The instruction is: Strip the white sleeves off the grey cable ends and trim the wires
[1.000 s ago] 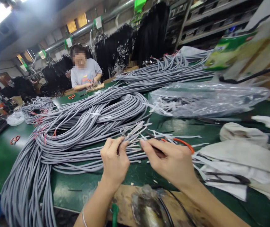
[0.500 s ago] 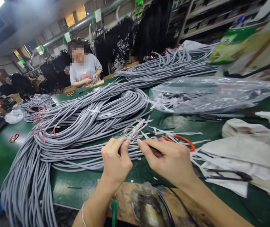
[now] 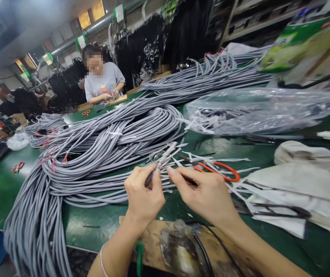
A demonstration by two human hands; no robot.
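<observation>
My left hand [image 3: 144,194] is closed in a pinch, thumb against forefinger, on a short dark cable end [image 3: 149,178]. My right hand [image 3: 203,188] is closed just to the right, its thumb and fingertip pressed together close to the left fingertips. Something dark shows under its curled fingers, but I cannot make out what it is. Just beyond the fingertips is a tangle of thin whitish wires and strips [image 3: 167,152]. Orange-handled scissors [image 3: 225,171] lie right behind my right hand, their blades partly covered by white strips.
Long bundles of grey cable [image 3: 118,130] cover the left and middle of the green table [image 3: 75,223]. A clear plastic bag [image 3: 263,111], a pale cloth [image 3: 297,181] and black-handled pliers [image 3: 286,211] lie on the right. A stained wooden board [image 3: 153,246] is below my wrists. Another person [image 3: 104,82] works across the table.
My left hand has turned slightly, and the dark cable end now shows between its fingers. My right hand stays closed in nearly the same spot. The view has shifted a little.
</observation>
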